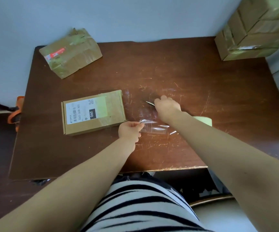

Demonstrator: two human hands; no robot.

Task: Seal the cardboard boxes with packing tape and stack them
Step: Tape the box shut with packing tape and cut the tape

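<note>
Just right of the flat labelled box (93, 113), off its near right corner, the left hand (130, 131) pinches one end of a strip of clear tape (153, 128) between thumb and fingertips, the other fingers curled under. The strip runs away from the box to the right, crinkled and glossy, low over the table (194, 69); whether it touches the wood cannot be told, and its far end passes under the right forearm. Further right of the box, and a little beyond the strip, the right hand (168, 108) is seen from the back with its fingers curled round a pointed tool (149, 103), of which only a thin dark tip shows, aimed back toward the box. What kind of tool it is cannot be told. Still further right of the box, a pale green tape roll (205, 119) lies mostly hidden behind the right forearm. The box itself lies flat on the table, closed, with a white shipping label on its top face reading 060, and glossy tape across the half nearer the hands. Beyond the box, toward the far left corner of the table, sits a crumpled box (71, 52) wrapped in tape with a red and white sticker. Far to the right of the box and beyond it, at the far right corner, stands a stack of boxes (252, 32), blurred. Left of the box, at the table's edge, is an orange-handled object (15, 111). Nearer than the box, below the table edge, a striped garment (143, 206) covers the person's front
</note>
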